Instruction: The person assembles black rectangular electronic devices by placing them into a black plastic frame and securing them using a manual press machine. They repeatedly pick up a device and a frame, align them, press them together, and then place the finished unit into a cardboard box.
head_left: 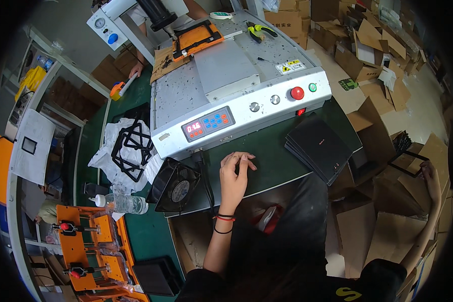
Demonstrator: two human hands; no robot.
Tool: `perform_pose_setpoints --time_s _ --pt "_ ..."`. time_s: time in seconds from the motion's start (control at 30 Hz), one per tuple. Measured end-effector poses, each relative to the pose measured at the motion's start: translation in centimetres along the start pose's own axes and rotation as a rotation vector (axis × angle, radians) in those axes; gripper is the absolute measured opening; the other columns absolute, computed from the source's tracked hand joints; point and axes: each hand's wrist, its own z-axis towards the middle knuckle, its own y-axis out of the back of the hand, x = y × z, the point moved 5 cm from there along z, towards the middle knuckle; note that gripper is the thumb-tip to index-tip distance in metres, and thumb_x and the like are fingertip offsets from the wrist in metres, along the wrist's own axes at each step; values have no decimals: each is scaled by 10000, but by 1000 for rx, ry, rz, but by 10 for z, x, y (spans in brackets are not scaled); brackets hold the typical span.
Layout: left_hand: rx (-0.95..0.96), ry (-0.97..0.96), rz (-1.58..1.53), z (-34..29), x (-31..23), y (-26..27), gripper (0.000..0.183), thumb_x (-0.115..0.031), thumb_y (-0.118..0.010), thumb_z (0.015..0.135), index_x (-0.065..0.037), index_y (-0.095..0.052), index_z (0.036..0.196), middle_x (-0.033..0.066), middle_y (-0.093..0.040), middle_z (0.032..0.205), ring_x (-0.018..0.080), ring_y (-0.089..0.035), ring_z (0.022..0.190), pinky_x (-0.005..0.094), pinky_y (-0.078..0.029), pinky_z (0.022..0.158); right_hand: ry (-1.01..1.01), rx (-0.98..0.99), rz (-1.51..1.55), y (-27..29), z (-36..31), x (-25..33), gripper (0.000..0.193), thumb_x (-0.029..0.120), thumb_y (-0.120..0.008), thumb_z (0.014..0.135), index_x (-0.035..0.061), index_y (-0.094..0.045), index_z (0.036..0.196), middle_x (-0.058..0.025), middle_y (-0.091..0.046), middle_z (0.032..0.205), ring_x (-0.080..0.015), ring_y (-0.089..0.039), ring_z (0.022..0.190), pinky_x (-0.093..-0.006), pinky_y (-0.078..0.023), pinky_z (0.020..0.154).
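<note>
thin black frame (410,160) hangs pinched in right hand (431,177) fingers; left hand (234,177) fingers lie released on smooth green mat (272,156).

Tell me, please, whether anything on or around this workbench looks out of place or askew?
Yes. The black fan lies tilted, jutting over the green bench edge. The plastic bottle lies on its side. Torn cardboard pieces litter the floor at right.

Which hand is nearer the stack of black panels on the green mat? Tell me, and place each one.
Left. The left hand rests flat on the green mat, just left of the stack of black panels. The right hand is far right, off the table, holding a thin black frame.
</note>
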Motion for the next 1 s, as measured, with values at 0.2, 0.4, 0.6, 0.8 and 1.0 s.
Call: perform_pose_setpoints --time_s 0.2,0.4,0.6,0.8,1.0 --pt "-7 39 13 -1 0 0 216 -129 -449 939 -28 -623 861 48 -638 643 211 -612 716 368 -352 959 3 -37 32 1 1 -6 177 136 -432 973 25 -528 1073 -19 -533 879 -85 -518 763 -230 -418 702" --pt "-5 -35 20 -1 -3 0 265 -117 -443 959 52 -606 836 99 -614 741 143 -598 654 266 -442 675 -20 -58 45 0 -1 0 180 140 -433 974 21 -532 1068 -19 -543 874 -84 -520 770 -231 -420 703" --pt "-4 27 7 -1 1 -1 219 -127 -452 942 -17 -621 858 51 -638 650 203 -608 717 361 -357 951 -34 15 3 2 0 -5 175 139 -441 975 29 -528 1080 -23 -539 901 -93 -522 769 -239 -427 713" --pt "-9 101 -230 1 -3 1 198 -108 -451 956 13 -598 902 76 -620 756 142 -596 727 278 -433 781 -2 -25 35 0 1 -3 188 140 -446 973 9 -518 1087 -38 -533 912 -105 -532 777 -247 -434 713" --pt "-63 18 -420 4 -18 10 195 -77 -430 951 22 -465 1116 95 -579 896 151 -545 857 284 -434 827 16 13 -53 11 1 11 189 146 -458 970 5 -522 1079 -46 -540 933 -115 -531 779 -260 -440 719"
